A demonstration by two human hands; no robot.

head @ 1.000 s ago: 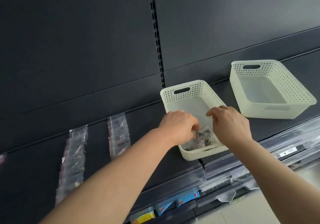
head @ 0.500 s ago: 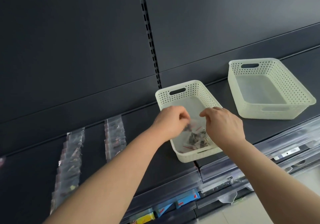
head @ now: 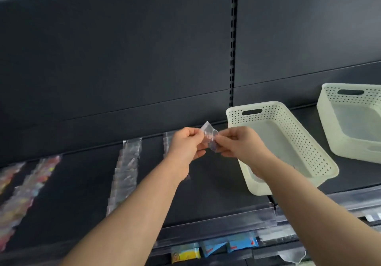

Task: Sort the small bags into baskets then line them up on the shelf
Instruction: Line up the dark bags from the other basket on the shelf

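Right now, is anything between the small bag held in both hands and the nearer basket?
Nothing visible does. The small bag is pinched between the left hand and the right hand, just left of the nearer basket. Only the basket's left wall lies between; its top is open. The right forearm hides part of its floor.

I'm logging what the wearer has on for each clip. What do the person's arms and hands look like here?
Both forearms are bare as far as the frame shows, with no sleeve in view. The left hand and right hand wear no gloves, and no rings, watch or wristband are visible. Nails look short and unpainted.
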